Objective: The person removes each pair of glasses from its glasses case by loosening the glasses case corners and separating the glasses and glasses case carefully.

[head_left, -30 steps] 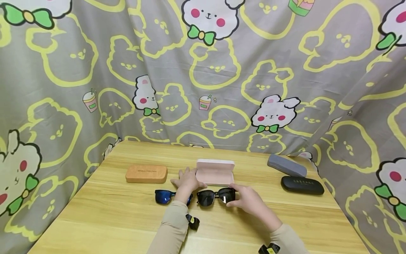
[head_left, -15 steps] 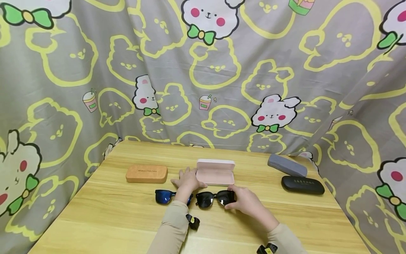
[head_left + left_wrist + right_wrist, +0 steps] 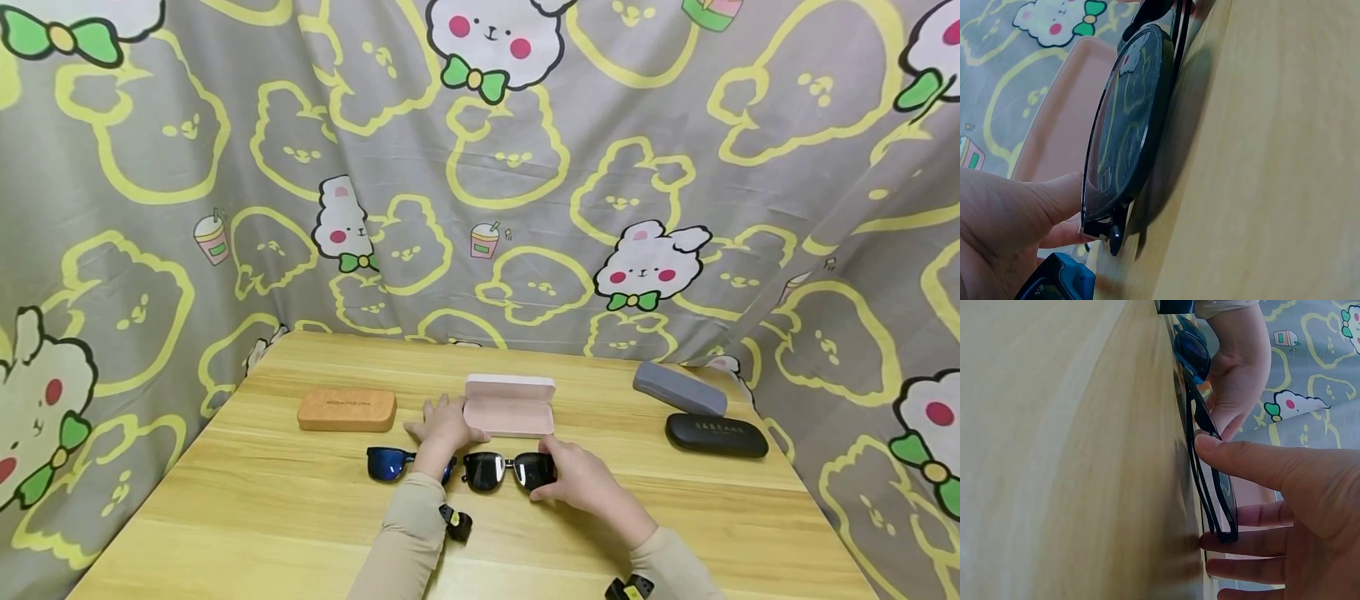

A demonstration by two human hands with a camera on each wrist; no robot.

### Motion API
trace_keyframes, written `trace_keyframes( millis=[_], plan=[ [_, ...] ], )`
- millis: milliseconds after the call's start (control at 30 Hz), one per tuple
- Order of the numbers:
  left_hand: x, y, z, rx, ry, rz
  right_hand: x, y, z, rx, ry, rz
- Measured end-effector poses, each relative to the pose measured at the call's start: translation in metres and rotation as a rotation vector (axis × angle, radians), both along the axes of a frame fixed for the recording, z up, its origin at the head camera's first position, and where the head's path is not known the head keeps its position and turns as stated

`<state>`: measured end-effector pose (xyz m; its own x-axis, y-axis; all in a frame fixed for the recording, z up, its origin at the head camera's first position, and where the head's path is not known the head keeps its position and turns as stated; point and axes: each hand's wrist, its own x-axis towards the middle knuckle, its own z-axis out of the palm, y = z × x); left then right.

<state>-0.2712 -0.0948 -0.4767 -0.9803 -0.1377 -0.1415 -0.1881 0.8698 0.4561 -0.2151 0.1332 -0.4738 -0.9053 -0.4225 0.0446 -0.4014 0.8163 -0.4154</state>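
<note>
In the head view, black sunglasses are at the middle of the table, folded, their dark lenses toward me. My right hand grips their right end between thumb and fingers, as the right wrist view also shows. Behind them stands an open glasses case with a pink inside and its lid raised. My left hand lies at the case's left end with spread fingers, its thumb along the front corner. Sunglasses with blue lenses sit under my left wrist, partly hidden by it.
An orange-brown glasses case lies closed at the left. At the back right are a grey-blue case and a black case, both closed. A patterned curtain hangs around the wooden table.
My right hand has shifted slightly left, and the right end of the black sunglasses has come down a little toward me. My left hand has stayed in place.
</note>
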Motion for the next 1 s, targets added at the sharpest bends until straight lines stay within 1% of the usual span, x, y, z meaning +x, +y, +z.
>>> trace_keyframes(
  millis=[300,467,700,1000],
  plan=[
    [0.0002,0.001,0.0013,-0.001,-0.013,0.006,0.0019,0.0,0.0009,0.011,0.027,0.018],
    [-0.0009,0.0004,-0.0004,0.0,-0.011,0.001,0.002,0.0,-0.0004,0.013,0.029,0.019],
    [0.0002,-0.0009,0.0013,0.01,0.004,-0.007,0.0003,-0.0007,-0.0046,0.056,0.035,0.0],
    [-0.0004,-0.0001,0.0003,0.011,0.005,0.0,0.0025,-0.0019,-0.0023,0.067,0.024,-0.003]
  ],
)
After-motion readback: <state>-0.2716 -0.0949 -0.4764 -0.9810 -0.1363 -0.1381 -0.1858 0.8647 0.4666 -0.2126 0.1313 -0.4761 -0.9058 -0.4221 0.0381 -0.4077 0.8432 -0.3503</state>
